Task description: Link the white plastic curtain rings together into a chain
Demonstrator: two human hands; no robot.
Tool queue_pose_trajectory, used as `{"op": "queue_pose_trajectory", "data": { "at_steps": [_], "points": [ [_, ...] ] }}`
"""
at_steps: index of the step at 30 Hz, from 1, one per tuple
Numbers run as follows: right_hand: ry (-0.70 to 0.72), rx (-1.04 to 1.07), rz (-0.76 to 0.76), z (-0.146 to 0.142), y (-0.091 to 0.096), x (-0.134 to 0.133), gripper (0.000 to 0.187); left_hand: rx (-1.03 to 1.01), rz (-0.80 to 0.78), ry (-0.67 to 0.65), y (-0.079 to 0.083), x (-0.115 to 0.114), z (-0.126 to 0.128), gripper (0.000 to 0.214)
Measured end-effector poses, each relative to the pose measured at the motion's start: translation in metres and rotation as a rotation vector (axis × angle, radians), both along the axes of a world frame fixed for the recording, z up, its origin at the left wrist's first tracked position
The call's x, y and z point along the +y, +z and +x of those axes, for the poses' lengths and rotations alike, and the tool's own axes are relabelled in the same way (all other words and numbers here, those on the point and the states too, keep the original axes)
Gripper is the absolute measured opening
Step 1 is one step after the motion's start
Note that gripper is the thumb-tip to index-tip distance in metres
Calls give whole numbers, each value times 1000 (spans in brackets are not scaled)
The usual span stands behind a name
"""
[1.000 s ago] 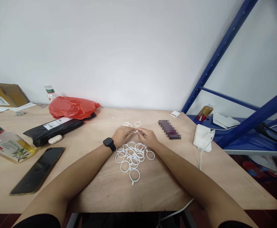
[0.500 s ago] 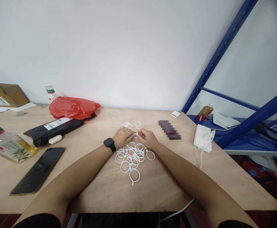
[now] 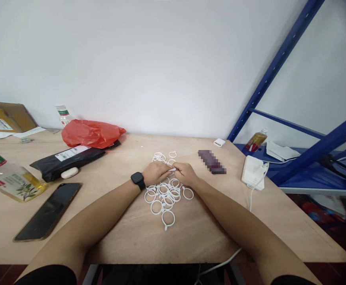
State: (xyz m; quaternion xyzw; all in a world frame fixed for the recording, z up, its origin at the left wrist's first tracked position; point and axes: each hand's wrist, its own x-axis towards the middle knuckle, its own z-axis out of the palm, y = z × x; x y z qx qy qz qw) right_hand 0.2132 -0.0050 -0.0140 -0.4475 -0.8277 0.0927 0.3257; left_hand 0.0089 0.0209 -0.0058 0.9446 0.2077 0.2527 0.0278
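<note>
A pile of several white plastic rings [image 3: 165, 198] lies on the wooden table [image 3: 191, 233] in front of me. A few more white rings [image 3: 161, 156] sit just beyond my hands. My left hand [image 3: 156, 173], with a black watch on its wrist, and my right hand [image 3: 185, 173] meet above the far edge of the pile. Both pinch one small white ring [image 3: 172, 169] between their fingertips. The fingers are curled tight together, so most of that ring is hidden.
On the left lie a black phone [image 3: 46, 211], a bottle on its side [image 3: 6, 178], a black parcel [image 3: 69, 160], a red bag [image 3: 91, 133] and a cardboard box [image 3: 3, 116]. To the right are a white charger with cable [image 3: 252, 172] and a blue metal rack [image 3: 309, 142].
Both hands have drawn slightly toward me and lower over the pile, still pinched together on the ring. The view shifted a little.
</note>
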Motion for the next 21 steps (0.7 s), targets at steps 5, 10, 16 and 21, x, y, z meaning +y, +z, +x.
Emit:
{"op": "queue_pose_trajectory", "data": {
  "at_steps": [5,10,16,21],
  "points": [
    [12,72,-15,-1,2,-2,22,-70,-9,19,-1,1,-1,34],
    [-90,196,-29,-2,1,-2,34,-320,-26,261,-5,9,-7,29],
    [182,38,-37,-4,2,-2,30,-284,-126,401,-12,19,-9,29],
    [328,-72,-134,-9,3,-3,33,-264,-153,304,-11,18,-7,23]
  ]
}}
